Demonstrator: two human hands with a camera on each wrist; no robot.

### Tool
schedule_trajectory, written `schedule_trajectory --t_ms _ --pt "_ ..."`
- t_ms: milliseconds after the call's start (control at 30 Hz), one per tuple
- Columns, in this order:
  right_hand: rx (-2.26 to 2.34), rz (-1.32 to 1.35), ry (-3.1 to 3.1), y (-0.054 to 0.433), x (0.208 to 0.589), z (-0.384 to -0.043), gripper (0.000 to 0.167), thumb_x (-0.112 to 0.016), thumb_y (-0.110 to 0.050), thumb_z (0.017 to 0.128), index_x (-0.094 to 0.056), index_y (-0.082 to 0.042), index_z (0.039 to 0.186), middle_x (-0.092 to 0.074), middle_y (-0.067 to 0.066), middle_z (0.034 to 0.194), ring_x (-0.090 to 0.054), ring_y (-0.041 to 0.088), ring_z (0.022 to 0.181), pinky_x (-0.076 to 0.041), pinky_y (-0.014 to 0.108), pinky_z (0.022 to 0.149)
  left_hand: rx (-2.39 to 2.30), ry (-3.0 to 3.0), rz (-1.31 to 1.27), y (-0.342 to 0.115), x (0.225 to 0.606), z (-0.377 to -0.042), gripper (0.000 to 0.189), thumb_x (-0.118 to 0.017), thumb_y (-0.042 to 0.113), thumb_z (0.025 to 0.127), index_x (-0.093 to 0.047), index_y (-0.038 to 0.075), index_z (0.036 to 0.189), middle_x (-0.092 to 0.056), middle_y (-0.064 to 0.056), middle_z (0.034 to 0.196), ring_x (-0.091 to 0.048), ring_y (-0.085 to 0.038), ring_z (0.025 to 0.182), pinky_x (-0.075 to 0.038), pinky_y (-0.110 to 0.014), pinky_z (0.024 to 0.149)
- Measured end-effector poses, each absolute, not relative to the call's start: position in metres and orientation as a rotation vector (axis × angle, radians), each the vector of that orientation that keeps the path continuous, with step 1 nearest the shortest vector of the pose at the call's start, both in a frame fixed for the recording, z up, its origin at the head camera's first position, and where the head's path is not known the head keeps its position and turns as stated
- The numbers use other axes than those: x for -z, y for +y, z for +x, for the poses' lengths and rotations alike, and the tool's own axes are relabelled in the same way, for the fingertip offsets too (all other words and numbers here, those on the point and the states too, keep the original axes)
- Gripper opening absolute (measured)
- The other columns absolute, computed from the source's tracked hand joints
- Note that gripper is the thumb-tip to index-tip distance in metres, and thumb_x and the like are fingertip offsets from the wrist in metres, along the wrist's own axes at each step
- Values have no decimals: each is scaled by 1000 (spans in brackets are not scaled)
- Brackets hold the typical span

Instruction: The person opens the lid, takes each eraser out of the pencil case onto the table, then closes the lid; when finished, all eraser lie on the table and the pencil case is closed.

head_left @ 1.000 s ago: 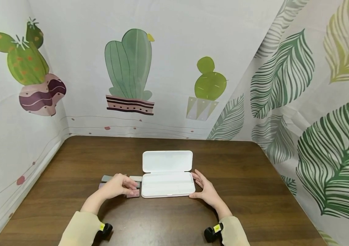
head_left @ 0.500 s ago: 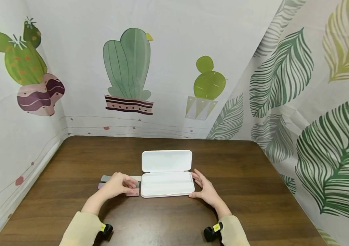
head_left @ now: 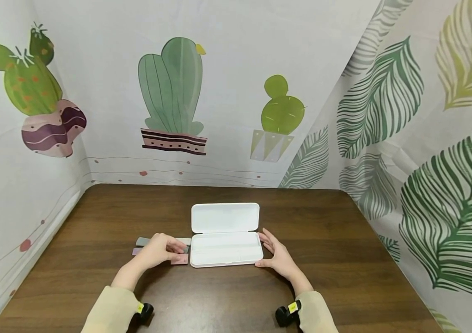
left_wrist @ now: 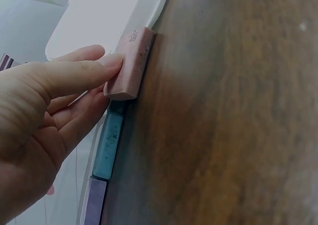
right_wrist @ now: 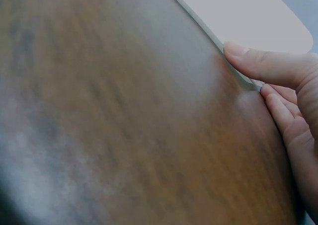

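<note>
An open white pencil case [head_left: 226,250] lies mid-table, lid tipped back. At its left side my left hand [head_left: 156,250] pinches a pink eraser [left_wrist: 131,66] marked 4B, thumb on its face and fingertips behind. The eraser lies on the table, its far end close to the case. A teal eraser [left_wrist: 109,144] and a purple one [left_wrist: 93,201] follow in line with it. A grey-green piece [head_left: 142,241] and a whitish piece [head_left: 184,241] lie behind, partly hidden by the hand. My right hand [head_left: 278,257] holds the case's right end, thumb [right_wrist: 248,56] at the front corner.
The brown wooden table [head_left: 344,273] extends around the case, with a patterned cloth [head_left: 236,92] hanging behind it and at both sides. A black wrist camera [head_left: 146,313] sits on the left wrist, another [head_left: 285,317] on the right.
The whole head view has shifted slightly left. Both hands keep nearly the same places at the case and the pink eraser.
</note>
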State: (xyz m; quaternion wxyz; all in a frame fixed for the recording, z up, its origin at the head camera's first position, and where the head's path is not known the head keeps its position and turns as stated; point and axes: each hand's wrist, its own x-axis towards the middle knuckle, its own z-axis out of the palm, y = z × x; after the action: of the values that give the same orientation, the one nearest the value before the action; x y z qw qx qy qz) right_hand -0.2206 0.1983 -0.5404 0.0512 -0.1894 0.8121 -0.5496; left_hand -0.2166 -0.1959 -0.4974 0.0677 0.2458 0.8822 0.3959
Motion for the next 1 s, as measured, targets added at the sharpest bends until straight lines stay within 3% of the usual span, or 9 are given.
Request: schedule_trajectory --t_ms 133,333,600,800,1000 --pt "1673 -576 2476 198 540 -220 104 -86 -1 70 -21 10 150 -41 28 148 -38 42 138 -34 42 112 -1196 2653 740 -196 498 -216 21 -73 -3 80 -74 -3 101 -76 -10 88 -73 -19 81 -56 -21 69" --pt "1662 -568 2499 199 542 -220 104 -86 -1 69 -22 9 150 -42 27 148 -39 42 138 -39 28 111 -1193 2661 739 -195 498 -214 19 -75 0 81 -74 -2 100 -76 -9 88 -73 -19 81 -57 -22 69" --pt "1668 -597 2497 198 542 -220 104 -86 -3 70 -21 10 150 -41 29 148 -39 43 137 -37 37 111 -1174 2696 780 -195 501 -214 18 -77 7 81 -75 0 97 -76 -2 83 -72 -13 81 -54 -20 69" --pt "1678 -591 2503 198 542 -220 104 -87 -2 69 -22 10 149 -43 29 147 -40 43 137 -39 24 110 -1200 2679 776 -196 501 -214 18 -76 4 81 -75 -1 98 -76 -4 84 -72 -13 81 -54 -20 69" --pt "1682 -573 2479 198 541 -220 104 -86 -1 69 -21 10 150 -41 29 148 -38 43 138 -36 37 113 -1218 2659 759 -195 499 -215 19 -77 7 81 -74 -1 98 -76 -5 84 -72 -13 81 -55 -20 70"
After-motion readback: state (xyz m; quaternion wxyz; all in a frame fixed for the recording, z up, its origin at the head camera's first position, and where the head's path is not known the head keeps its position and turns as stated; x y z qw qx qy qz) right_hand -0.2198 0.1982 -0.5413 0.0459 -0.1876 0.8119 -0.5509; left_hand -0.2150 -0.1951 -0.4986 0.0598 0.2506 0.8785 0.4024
